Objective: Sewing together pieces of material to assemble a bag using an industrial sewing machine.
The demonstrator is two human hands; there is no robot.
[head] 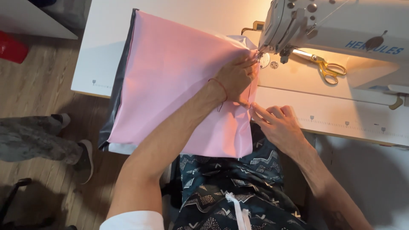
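A large pink cloth [170, 81] lies over the white sewing table [106, 38], its right edge running under the needle of a white sewing machine [341, 30]. My left hand [236, 76], with a thin red string on the wrist, presses flat on the cloth right beside the presser foot. My right hand [277, 125] pinches the cloth's right edge nearer to me, at the table's front edge. A dark grey layer [121, 76] shows under the pink cloth along its left side.
Gold-handled scissors [326, 68] lie on the table behind the machine's needle area. Another person's legs and shoes [51, 140] are on the wooden floor at the left. A red object [12, 47] sits at the far left. My patterned shorts [230, 187] are below.
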